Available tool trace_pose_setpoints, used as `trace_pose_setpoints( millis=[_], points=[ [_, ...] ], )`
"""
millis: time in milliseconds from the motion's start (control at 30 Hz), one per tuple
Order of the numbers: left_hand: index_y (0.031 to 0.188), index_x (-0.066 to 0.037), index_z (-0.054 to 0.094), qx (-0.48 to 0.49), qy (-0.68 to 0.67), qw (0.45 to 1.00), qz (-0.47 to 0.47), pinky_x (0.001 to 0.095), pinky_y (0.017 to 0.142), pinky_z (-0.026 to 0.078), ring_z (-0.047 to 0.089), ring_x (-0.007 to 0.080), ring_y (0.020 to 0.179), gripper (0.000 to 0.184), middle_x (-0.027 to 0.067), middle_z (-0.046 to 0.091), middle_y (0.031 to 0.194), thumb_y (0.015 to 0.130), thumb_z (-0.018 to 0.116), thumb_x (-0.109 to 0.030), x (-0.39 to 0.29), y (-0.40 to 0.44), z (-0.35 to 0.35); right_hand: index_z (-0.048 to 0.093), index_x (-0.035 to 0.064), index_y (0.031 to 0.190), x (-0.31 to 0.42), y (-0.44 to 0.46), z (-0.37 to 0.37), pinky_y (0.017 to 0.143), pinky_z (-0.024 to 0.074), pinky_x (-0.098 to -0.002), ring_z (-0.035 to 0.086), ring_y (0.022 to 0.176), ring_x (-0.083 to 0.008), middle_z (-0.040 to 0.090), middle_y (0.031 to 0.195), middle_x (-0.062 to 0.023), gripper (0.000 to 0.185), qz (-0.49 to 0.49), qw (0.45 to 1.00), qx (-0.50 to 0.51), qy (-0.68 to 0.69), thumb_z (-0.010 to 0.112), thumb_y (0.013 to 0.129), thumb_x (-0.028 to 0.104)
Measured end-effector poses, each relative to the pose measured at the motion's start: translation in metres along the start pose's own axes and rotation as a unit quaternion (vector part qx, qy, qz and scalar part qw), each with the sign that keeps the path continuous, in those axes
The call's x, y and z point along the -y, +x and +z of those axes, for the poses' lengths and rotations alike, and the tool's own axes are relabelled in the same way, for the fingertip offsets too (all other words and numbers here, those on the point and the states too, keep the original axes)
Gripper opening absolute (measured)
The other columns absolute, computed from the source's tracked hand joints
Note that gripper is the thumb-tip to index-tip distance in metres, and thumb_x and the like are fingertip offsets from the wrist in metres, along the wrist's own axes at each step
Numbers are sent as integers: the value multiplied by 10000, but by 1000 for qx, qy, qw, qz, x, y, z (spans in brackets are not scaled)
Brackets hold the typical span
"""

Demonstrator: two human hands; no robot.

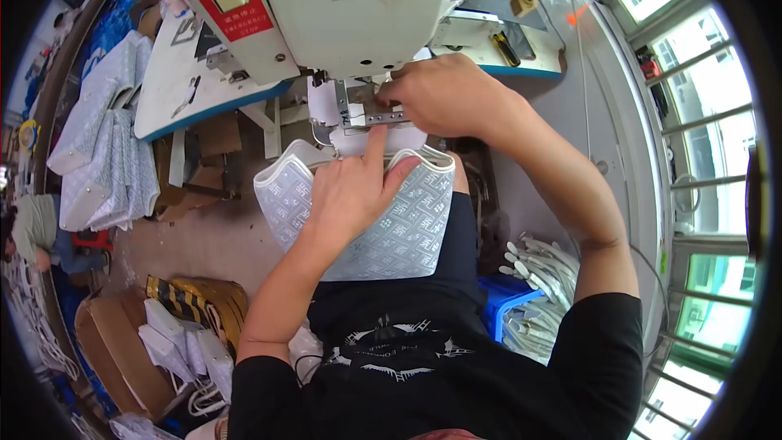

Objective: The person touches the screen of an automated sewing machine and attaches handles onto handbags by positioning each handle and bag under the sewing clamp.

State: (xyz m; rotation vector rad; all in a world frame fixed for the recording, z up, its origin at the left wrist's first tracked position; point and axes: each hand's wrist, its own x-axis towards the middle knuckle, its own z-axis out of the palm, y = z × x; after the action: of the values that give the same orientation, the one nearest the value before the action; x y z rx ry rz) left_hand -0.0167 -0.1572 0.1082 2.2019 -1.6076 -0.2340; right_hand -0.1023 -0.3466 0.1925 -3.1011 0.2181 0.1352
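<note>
Silver patterned bag (391, 236) was positioned beneath the left hand (346, 195), which was unclenched, index finger extended to the metal bar (387, 118). Ahead-right of it, the right hand (444, 98) curled beneath the machine (358, 8); its grasp could not be determined.

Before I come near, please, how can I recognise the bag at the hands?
Find the big white machine at the top. Just below it is a pale, white-edged bag with a grey geometric pattern. Unlike the similar pieces piled at the left, this one has the left hand on it.
</note>
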Motion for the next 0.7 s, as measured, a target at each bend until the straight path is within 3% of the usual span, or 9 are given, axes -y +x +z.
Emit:
trace_pose_setpoints(
  millis=[33, 100, 167, 300, 433, 533, 600, 667, 700],
  points=[
    [1437, -20, 493, -5, -3, 1000, 3, 576, 568, 555, 709, 463, 631, 740, 231, 679, 628, 1047, 491, -648, 1, 3, -3, 753, 62, 1148, -5, -11, 0, 810, 592, -409, 746, 912, -318, 758, 990, -137, 272, 8, 1000, -9, -5, 631, 907, 93],
    [1443, -17, 486, -16, -5, 1000, 13, 576, 570, 555, 709, 462, 632, 746, 231, 679, 628, 1047, 488, -649, 3, 7, -8, 718, 26, 1145, -26, -46, 16, 840, 574, -382, 734, 964, -296, 742, 1018, -128, 211, 44, 922, -78, 376, 639, 995, 152],
    [1455, -11, 474, -11, -22, 1000, 6, 575, 574, 554, 709, 461, 633, 758, 231, 679, 629, 1049, 483, -651, 3, 3, -3, 694, 5, 1121, -34, -86, 54, 923, 545, -386, 700, 1040, -279, 718, 1032, -114, 243, 38, 883, -63, 463, 652, 1036, 229],
    [1468, -12, 465, 8, -43, 999, -6, 562, 582, 556, 708, 462, 634, 768, 224, 681, 631, 1053, 466, -658, 2, 2, -2, 702, -1, 1095, -11, -115, 84, 1095, 452, -442, 668, 1115, -296, 716, 1037, -98, 234, 27, 888, -10, 458, 655, 1032, 219],
    [1435, -16, 523, -19, -50, 999, 6, 556, 556, 536, 702, 457, 618, 716, 194, 685, 629, 1053, 510, -622, 4, 1, -5, 716, 14, 1022, -11, -118, 96, 1085, 423, -414, 681, 1002, -255, 717, 1004, -102, 255, -76, 934, -159, 310, 646, 1058, 257],
    [1305, -22, 620, -32, -71, 997, 12, 534, 617, 539, 703, 418, 657, 588, 154, 694, 659, 1035, 592, -544, 3, -20, -13, 717, 27, 998, -10, -114, 102, 1159, 316, -413, 659, 1023, -255, 719, 1012, -79, 252, -75, 850, -138, 503, 649, 1052, 263],
    [1240, -25, 668, -36, -79, 996, 13, 524, 647, 541, 704, 398, 676, 527, 134, 699, 674, 1026, 633, -505, 20, -29, -19, 709, 26, 989, -12, -110, 108, 1107, 359, -392, 655, 978, -232, 719, 1001, -72, 241, -91, 845, -157, 503, 653, 1052, 251],
    [975, -43, 712, -115, -24, 977, 181, 470, 805, 519, 659, 345, 770, 336, 95, 691, 761, 970, 732, -379, 58, -40, -26, 692, 24, 971, -10, -108, 117, 1002, 445, -352, 646, 887, -186, 718, 979, -56, 221, -112, 832, -193, 508, 659, 1053, 226],
    [975, -43, 712, -107, -22, 977, 181, 470, 805, 519, 659, 345, 770, 336, 95, 691, 761, 970, 732, -379, 67, -43, -33, 692, 24, 971, -6, -108, 118, 1002, 445, -352, 646, 887, -186, 718, 979, -56, 221, -110, 828, -195, 514, 659, 1053, 226]
  ],
)
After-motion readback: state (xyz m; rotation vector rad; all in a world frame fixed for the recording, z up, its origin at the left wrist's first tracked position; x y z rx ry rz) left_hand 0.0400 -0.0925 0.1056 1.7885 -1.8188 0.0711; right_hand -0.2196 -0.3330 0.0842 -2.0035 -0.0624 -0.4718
